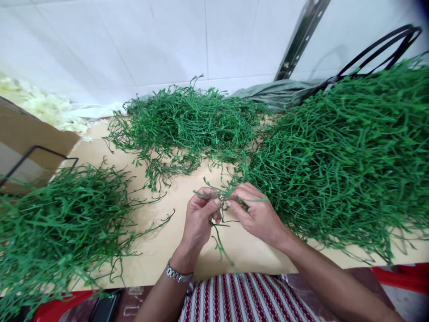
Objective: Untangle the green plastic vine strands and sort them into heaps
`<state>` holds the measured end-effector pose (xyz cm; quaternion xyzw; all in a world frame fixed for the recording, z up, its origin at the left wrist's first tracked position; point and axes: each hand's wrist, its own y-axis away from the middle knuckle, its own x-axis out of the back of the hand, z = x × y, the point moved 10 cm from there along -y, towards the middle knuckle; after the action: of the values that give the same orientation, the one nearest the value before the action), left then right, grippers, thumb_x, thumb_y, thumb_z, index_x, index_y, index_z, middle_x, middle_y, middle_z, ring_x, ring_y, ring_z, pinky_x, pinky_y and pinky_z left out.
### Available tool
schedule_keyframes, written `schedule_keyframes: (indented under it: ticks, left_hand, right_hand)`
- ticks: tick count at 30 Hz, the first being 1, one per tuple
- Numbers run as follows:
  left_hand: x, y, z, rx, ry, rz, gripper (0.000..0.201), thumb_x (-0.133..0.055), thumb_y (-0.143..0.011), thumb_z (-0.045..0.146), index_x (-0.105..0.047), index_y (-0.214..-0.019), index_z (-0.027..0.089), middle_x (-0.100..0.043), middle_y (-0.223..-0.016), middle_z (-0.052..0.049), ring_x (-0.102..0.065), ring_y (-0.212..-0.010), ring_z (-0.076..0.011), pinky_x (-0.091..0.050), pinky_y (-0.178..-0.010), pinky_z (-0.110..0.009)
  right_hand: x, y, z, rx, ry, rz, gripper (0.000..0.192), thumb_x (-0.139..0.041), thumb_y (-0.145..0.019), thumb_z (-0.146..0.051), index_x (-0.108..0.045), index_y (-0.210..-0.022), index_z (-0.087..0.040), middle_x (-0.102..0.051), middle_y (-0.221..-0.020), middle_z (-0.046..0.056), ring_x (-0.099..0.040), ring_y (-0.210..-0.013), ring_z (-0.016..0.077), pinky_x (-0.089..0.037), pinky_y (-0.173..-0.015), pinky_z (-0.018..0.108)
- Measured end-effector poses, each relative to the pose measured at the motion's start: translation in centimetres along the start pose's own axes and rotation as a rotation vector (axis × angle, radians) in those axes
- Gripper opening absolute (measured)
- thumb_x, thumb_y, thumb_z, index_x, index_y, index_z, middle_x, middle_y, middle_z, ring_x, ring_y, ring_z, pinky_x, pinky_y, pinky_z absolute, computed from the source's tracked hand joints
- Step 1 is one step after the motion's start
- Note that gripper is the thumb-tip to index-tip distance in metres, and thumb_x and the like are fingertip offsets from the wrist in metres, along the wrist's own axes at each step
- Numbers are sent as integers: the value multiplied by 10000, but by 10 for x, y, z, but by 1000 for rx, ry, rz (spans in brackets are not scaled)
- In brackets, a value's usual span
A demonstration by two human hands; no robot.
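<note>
Over the middle of the table, my left hand (202,216) pinches a few thin green plastic stems (219,245) between thumb and fingers. Some stems hang down below it, and others stick out above toward the piles. Close beside it, my right hand (254,210) has thumb and forefinger pressed together on the same stems, with one strand lying across its fingers. The exact point where the stems meet is partly hidden by my fingertips. A watch with a metal band sits on my left wrist.
Green stems lie in a large pile (355,165) at right, a smaller pile (191,120) at the back and another pile (63,223) at left. A cardboard box (36,129) with a black wire frame stands at left, near pale flowers (40,103). Behind the table (161,250) is a tiled wall.
</note>
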<state>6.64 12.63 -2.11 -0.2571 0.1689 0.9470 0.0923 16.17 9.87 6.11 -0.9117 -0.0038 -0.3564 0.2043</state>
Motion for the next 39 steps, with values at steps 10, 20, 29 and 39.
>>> schedule_keyframes:
  ticks: [10,20,29,39]
  left_hand:
    - [22,3,2,-27,-116,172,204,-711,-581,231,-544,-666,151,-433,-492,75,-269,-356,-7,-184,-346,-151]
    - [6,1,4,-66,-283,62,79,-671,-630,221,-654,-658,149,-493,-513,43,-361,-441,-46,-303,-428,-175]
    - [-10,2,9,-145,-434,-74,79,-629,-670,181,-694,-654,141,-586,-562,4,-462,-537,-102,-372,-548,-212]
    - [3,6,26,-310,-563,-21,53,-647,-666,159,-683,-629,169,-503,-639,4,-471,-627,-111,-366,-593,-226]
  right_hand:
    - [29,10,28,-74,-19,109,166,-466,-798,-119,-552,-920,-193,-590,-873,48,-542,-850,179,-441,-755,321]
    - [61,-10,-38,214,-274,58,273,-482,-819,-119,-563,-1061,-216,-597,-972,59,-564,-875,161,-487,-718,298]
    - [10,-15,-33,312,1,-170,308,-502,-839,-207,-518,-1145,-169,-585,-1091,83,-488,-1050,191,-375,-923,391]
    - [-14,-8,3,231,156,-323,124,-529,-812,-205,-609,-895,-158,-608,-766,37,-526,-800,169,-358,-817,343]
